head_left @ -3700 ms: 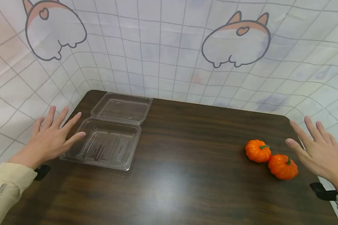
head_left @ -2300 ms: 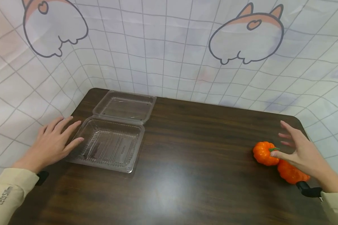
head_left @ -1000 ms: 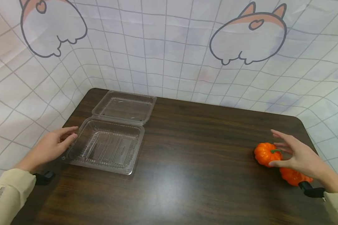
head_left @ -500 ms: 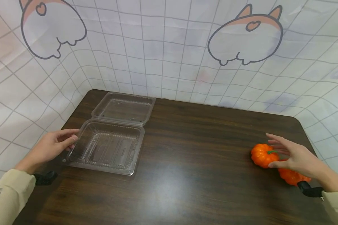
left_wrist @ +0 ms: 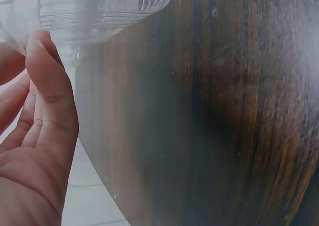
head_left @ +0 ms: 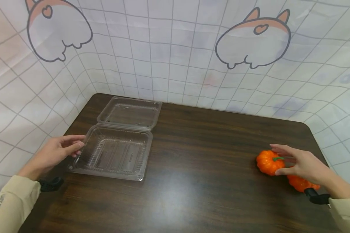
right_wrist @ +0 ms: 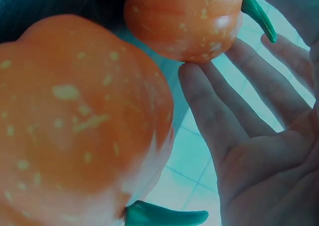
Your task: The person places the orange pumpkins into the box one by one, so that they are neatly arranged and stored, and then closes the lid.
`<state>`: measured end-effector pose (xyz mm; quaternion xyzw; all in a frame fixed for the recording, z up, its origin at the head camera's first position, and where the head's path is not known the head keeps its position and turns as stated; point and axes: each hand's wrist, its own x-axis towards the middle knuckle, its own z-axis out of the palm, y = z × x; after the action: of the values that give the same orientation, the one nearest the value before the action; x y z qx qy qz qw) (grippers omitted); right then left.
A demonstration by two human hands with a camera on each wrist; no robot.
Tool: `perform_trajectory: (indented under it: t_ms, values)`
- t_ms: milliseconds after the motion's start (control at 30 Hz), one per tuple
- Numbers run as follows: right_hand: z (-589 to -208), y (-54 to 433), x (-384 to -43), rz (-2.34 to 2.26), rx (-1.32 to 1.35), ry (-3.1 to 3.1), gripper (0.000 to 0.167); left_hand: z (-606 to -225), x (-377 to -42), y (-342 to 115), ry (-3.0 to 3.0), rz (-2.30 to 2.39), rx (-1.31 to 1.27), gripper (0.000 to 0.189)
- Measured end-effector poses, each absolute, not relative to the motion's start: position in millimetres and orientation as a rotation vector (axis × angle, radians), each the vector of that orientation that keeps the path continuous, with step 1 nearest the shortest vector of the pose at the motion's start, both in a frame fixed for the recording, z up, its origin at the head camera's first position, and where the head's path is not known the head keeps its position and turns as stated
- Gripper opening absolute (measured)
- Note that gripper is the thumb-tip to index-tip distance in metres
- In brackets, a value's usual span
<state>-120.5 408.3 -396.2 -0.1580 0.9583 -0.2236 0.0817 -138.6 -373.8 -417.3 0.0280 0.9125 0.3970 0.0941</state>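
Observation:
On the left of the table lies a clear plastic clamshell container (head_left: 116, 152), its lid folded back flat behind the tray. My left hand (head_left: 56, 150) pinches the tray's left rim between thumb and fingers; the left wrist view shows the fingertips (left_wrist: 40, 47) on the thin clear edge. Two small orange pumpkins with green stems sit at the right. My right hand (head_left: 306, 165) has its fingers curved behind the farther pumpkin (head_left: 268, 163) and its thumb at the front. The nearer pumpkin (head_left: 301, 183) is partly hidden under that hand.
A dark brown wooden table (head_left: 186, 161) spreads between the hands, with a bright glare near its front. A white gridded curtain (head_left: 180, 48) with cartoon animal drawings stands behind and along both sides.
The left hand has gone from spread fingers over the tray to pinching its rim. The right hand has come in from the right, and its fingers have closed round the farther pumpkin.

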Motion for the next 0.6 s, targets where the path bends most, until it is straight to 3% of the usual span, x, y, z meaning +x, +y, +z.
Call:
perform_trajectory:
  t_ms: [433,600]
  values:
    - [-402,405,-123,-0.599,-0.447,2.819,0.094,-426,-133,-366,2.646,1.384,0.072,0.053]
    - [-402,404,-124,-0.581,-0.445,2.818,0.092,-429,-132,-362,2.568,1.507,0.060,0.045]
